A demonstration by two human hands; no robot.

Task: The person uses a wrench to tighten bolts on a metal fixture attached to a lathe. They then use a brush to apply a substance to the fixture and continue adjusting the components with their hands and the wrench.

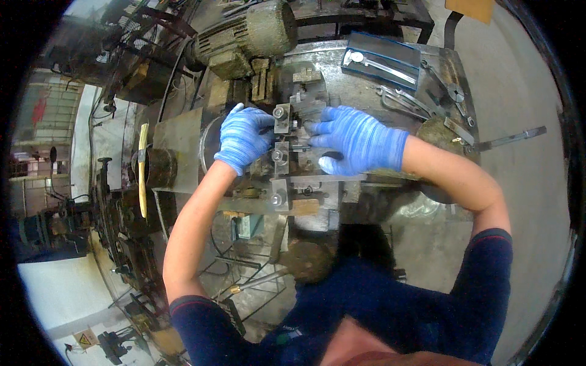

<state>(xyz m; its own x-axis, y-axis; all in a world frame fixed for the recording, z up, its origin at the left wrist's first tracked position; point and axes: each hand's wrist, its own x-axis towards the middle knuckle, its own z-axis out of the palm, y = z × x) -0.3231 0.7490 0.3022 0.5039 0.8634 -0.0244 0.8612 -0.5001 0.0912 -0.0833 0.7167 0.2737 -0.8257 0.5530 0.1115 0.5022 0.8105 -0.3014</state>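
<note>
Both my hands wear blue-and-white knit gloves and are at a metal clamping fixture (317,189). My left hand (244,137) is on its left side, fingers bent in against the upper clamp plate (282,127); what they grip, if anything, is hidden. From the right reaches my right hand (360,139), its fingers apart and fingertips over the fixture, with the thumb spread lower down; I see nothing held in it. Below the upper plate, a middle clamp (281,157) and a lower clamp (279,195) form a column, each with a bolt and nut.
Beyond the fixture lies a dial caliper (378,66) in a blue case (366,44). Several wrenches (406,102) rest on the metal table (323,53). A large motor (250,33) stands at the far left. Left of me is a wooden-handled brush (142,183).
</note>
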